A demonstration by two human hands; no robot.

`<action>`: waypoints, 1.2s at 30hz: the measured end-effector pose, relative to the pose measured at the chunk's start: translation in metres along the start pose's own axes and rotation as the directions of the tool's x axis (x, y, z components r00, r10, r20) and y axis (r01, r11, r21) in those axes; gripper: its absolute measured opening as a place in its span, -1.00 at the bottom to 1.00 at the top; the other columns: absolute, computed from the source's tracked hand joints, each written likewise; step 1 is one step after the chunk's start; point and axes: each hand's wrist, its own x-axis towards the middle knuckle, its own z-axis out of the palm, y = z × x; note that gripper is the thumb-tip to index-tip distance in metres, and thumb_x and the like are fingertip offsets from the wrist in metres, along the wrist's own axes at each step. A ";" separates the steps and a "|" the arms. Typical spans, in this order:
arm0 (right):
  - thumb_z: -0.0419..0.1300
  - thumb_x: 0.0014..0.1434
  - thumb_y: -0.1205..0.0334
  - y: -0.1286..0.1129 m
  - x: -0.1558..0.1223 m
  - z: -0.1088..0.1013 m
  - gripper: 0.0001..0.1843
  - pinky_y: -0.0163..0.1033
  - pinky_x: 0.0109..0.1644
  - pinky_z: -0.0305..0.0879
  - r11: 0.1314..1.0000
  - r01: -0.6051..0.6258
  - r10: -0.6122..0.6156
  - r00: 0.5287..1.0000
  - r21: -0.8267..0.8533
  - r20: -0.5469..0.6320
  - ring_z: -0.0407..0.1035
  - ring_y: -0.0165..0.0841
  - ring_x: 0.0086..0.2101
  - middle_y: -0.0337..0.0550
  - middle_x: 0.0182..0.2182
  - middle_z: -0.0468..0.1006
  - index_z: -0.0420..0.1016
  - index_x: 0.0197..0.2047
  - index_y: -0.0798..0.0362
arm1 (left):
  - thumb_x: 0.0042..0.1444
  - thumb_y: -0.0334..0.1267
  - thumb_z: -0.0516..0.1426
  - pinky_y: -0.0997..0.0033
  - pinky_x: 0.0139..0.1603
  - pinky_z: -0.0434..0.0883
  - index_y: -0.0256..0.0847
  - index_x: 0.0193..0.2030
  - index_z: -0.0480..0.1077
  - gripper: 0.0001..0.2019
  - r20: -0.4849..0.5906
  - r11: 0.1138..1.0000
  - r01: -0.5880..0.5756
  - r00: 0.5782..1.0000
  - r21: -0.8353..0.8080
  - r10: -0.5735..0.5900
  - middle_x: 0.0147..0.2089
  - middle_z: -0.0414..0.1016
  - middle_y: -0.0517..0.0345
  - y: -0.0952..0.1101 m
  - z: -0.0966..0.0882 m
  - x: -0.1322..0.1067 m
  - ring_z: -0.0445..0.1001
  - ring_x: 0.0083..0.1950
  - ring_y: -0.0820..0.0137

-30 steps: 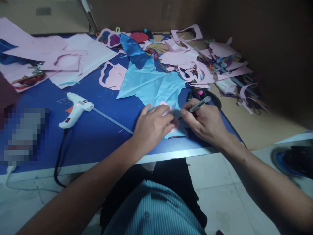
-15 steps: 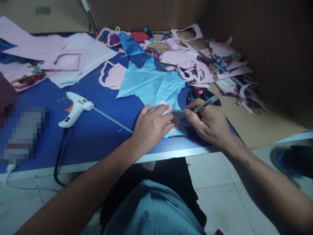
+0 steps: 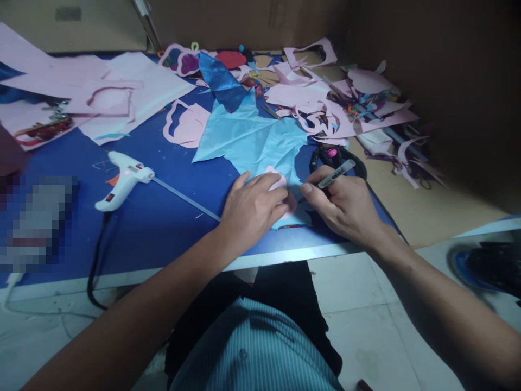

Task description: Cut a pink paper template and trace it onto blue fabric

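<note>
My left hand (image 3: 257,200) lies flat with its fingers stretched out, pressing a small pink cut-out (image 3: 290,204) onto light blue satiny fabric (image 3: 254,136). Part of the cut-out is hidden under the fingers. In my right hand (image 3: 344,203) is a marker pen (image 3: 337,172), gripped between thumb and fingers. Its dark tip points down at the fabric beside the cut-out's right edge; whether it touches, I cannot tell. Black-handled scissors (image 3: 358,165) lie just beyond my right hand, partly hidden by it.
To the left, a white hot glue gun (image 3: 126,179) rests on the blue table (image 3: 163,244), its glue stick reaching toward my left wrist. Large pink sheets (image 3: 118,92) lie behind it. Pink scraps (image 3: 325,111) heap at the back right against cardboard. A pixelated object (image 3: 40,222) sits at left.
My right hand and the marker have shifted slightly left, closer to the pink cut-out. My left hand keeps its place on the cut-out.
</note>
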 end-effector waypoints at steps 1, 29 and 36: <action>0.21 0.49 0.11 0.000 0.001 0.000 -0.76 -0.15 -0.38 0.19 1.000 0.002 -0.002 1.000 -0.003 0.002 0.39 -0.29 -0.52 -0.26 -0.48 0.53 0.45 -0.28 -0.08 | 0.52 -0.22 0.19 -0.11 0.54 0.26 -0.09 0.03 0.64 -0.83 -0.004 1.000 0.000 1.000 -0.001 0.000 0.44 0.58 0.02 0.000 0.000 0.000 0.54 0.44 0.12; 0.21 0.50 0.09 -0.004 -0.006 -0.004 -0.76 -0.16 -0.38 0.22 0.998 -0.053 0.052 0.997 -0.020 -0.052 0.34 -0.29 -0.53 -0.30 -0.53 0.42 0.45 -0.26 -0.09 | 0.52 -0.23 0.18 -0.07 0.51 0.28 -0.05 0.08 0.64 -0.82 -0.005 1.000 -0.014 1.000 -0.007 0.014 0.43 0.58 0.04 0.000 -0.002 -0.001 0.53 0.44 0.14; 0.23 0.51 0.08 -0.015 -0.019 0.002 -0.71 -0.19 -0.43 0.22 0.984 -0.141 0.147 0.988 0.107 -0.041 0.35 -0.33 -0.55 -0.30 -0.54 0.47 0.47 -0.30 -0.07 | 0.50 -0.25 0.18 -0.03 0.48 0.32 -0.06 0.05 0.64 -0.83 0.006 1.000 -0.020 1.000 -0.004 0.020 0.40 0.59 0.03 0.000 -0.004 0.001 0.53 0.42 0.14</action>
